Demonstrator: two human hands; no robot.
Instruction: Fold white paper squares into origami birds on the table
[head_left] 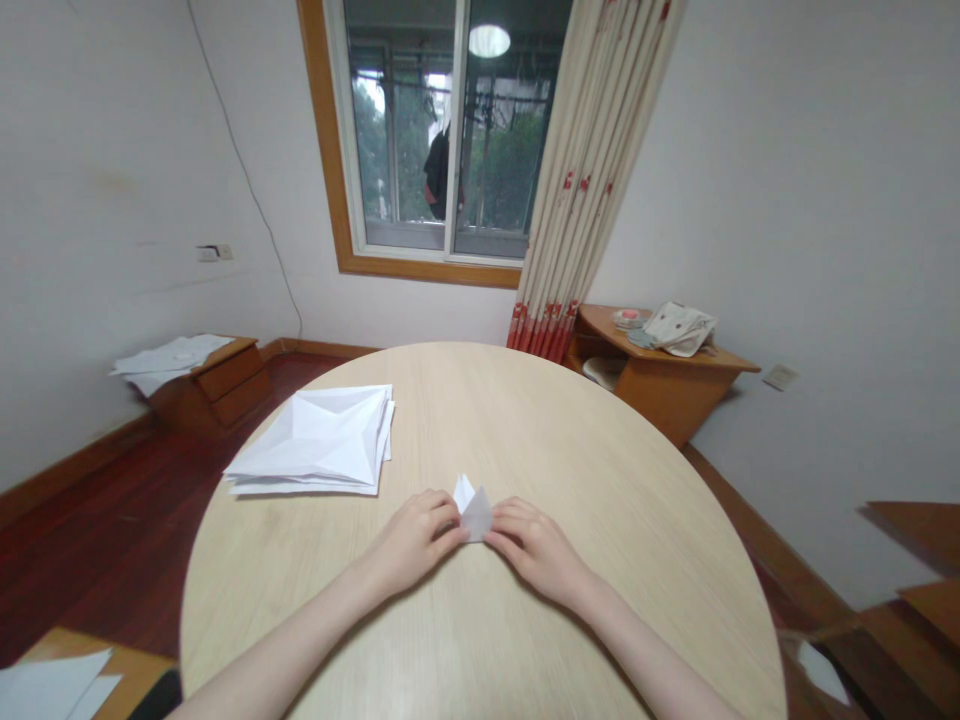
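A small folded white paper (476, 516) with pointed tips at its top is held just above or on the round wooden table (525, 420), near its middle. My left hand (417, 538) pinches the paper's left side between thumb and fingers. On the right side, my right hand (538, 552) grips the other edge in the same way. A stack of creased white paper sheets (319, 435) lies at the table's left.
Behind the table on the right, a wooden cabinet (652, 385) bears a cloth bag (679, 328). A low drawer unit (234, 385) with papers stands at the back left. More white sheets (52, 688) lie at the lower left.
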